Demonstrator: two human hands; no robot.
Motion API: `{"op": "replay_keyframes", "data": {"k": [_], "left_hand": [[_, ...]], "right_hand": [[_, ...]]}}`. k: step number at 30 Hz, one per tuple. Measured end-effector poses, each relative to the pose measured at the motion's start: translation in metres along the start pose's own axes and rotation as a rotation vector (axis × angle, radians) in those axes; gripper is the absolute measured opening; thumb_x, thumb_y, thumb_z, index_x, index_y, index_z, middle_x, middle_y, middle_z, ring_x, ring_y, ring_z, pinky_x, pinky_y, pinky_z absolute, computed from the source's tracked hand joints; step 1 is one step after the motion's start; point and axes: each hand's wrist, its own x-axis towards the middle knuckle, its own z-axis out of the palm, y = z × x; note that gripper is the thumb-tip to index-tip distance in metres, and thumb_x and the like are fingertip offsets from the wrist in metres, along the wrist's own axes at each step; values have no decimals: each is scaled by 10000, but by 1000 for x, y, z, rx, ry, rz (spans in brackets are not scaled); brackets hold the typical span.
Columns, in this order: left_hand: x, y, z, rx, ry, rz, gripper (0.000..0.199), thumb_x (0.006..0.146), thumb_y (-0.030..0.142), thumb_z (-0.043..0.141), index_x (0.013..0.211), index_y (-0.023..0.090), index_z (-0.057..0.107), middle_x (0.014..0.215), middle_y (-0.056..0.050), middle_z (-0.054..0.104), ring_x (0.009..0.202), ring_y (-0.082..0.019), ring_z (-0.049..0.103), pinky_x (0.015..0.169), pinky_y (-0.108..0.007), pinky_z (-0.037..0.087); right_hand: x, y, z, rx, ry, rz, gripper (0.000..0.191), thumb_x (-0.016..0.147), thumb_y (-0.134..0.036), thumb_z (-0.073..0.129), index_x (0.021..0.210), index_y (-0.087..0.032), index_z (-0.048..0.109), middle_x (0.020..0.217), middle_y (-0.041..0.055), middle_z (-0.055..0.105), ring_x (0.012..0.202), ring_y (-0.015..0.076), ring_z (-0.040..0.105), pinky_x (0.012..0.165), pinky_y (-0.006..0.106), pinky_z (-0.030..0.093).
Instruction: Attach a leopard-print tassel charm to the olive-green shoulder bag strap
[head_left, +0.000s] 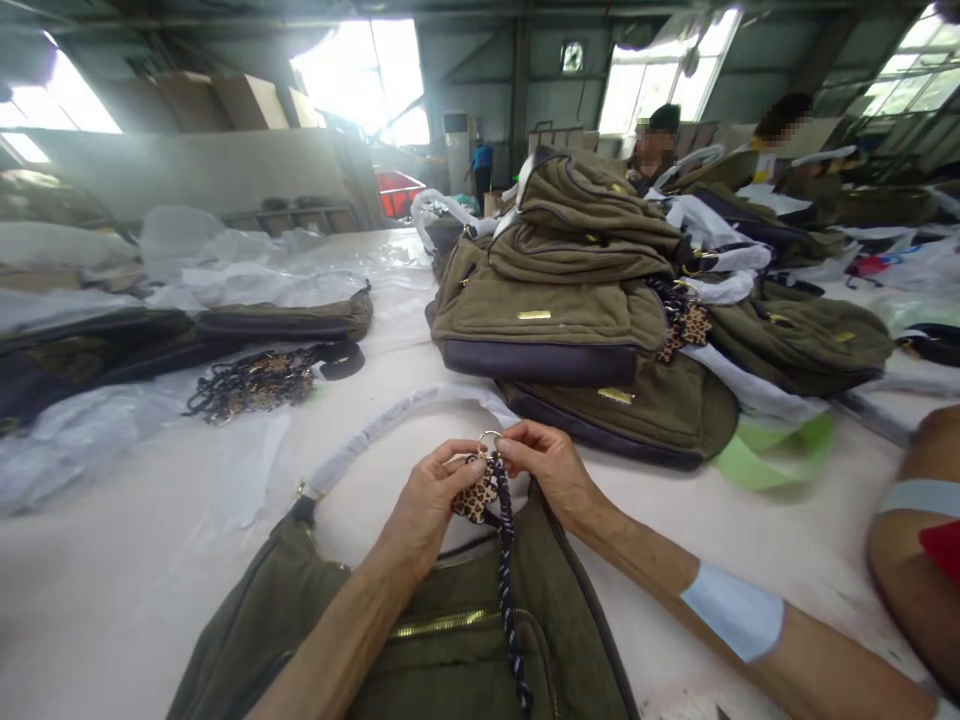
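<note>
gold ring (490, 432), leopard-print charm (472, 499), dark braided cord (506, 565) flecked white

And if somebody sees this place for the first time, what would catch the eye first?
Probably the pile of olive bags, right of centre on the table. Next, perhaps, the left hand and right hand, holding a ring with a leopard-print charm and braided cord above the nearest bag. A tangled heap of cords lies farther left.

no legible txt, nos., labels, brands or signs.
</note>
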Motion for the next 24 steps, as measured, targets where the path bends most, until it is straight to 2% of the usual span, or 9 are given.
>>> {"op": "replay_keyframes", "data": {"k": [6, 10, 12, 15, 17, 19, 20, 22, 24], "left_hand": [[-2, -9, -2, -35, -126, -54, 329, 656, 304, 770, 938, 173, 664, 782, -42, 702, 634, -125, 610, 593, -217, 447], [1, -13, -8, -3, -72, -59, 309, 611, 242, 793, 883, 157, 673, 712, -21, 680, 564, -99, 586, 536, -195, 433], [4, -13, -12, 25, -47, -26, 301, 597, 215, 787, 867, 144, 677, 703, -23, 673, 566, -104, 589, 525, -198, 437], [10, -16, -20, 58, -25, 72, 239, 591, 148, 739, 818, 125, 670, 697, -25, 663, 579, -114, 593, 534, -212, 458], [16, -20, -24, 96, -17, 93, 190, 610, 94, 684, 796, 120, 656, 672, -15, 645, 563, -107, 573, 526, -213, 453], [21, -25, -27, 123, -35, 125, 188, 631, 50, 649, 809, 111, 644, 690, -14, 636, 587, -103, 572, 579, -232, 475], [23, -26, -27, 135, -33, 136, 190, 643, 29, 634, 821, 99, 638, 702, -19, 632, 605, -105, 576, 616, -252, 486], [25, -27, -25, 165, -27, 149, 201, 674, -1, 608, 861, 71, 626, 746, -36, 628, 690, -134, 604, 712, -331, 503], [25, -26, -23, 189, -19, 149, 216, 698, -21, 592, 901, 47, 615, 802, -60, 628, 812, -192, 625, 786, -427, 493]], "right_hand": [[-3, 7, -5, -114, -13, -96, 238, 693, -381, 705, 709, -148, 662, 602, -19, 573, 543, 81, 472, 512, 206, 390], [-10, -5, -12, -267, -33, -128, 257, 673, -377, 721, 791, -151, 690, 693, -2, 619, 604, 94, 508, 526, 203, 397], [-41, -26, -20, -317, 59, -224, 289, 678, -352, 720, 905, -175, 698, 802, 12, 646, 705, 118, 550, 590, 218, 424], [-127, -58, -34, -316, 197, -272, 236, 738, -356, 671, 924, -213, 703, 836, 18, 647, 740, 140, 571, 639, 261, 445], [-199, -59, -41, -358, 89, -121, 155, 748, -336, 671, 816, -206, 720, 759, 30, 642, 708, 152, 578, 653, 285, 452], [-270, -30, -43, -407, -206, 196, 149, 764, -311, 656, 732, -180, 720, 712, 47, 644, 662, 155, 586, 628, 288, 457], [-302, -4, -40, -401, -280, 381, 180, 793, -314, 621, 739, -170, 715, 707, 48, 647, 625, 145, 585, 593, 276, 457], [-352, 62, -27, -393, -271, 673, 210, 828, -315, 564, 796, -162, 705, 677, 33, 648, 598, 134, 589, 553, 252, 453], [-381, 129, -5, -440, -249, 773, 174, 824, -266, 561, 786, -160, 694, 675, 15, 649, 603, 127, 594, 537, 228, 445]]}}
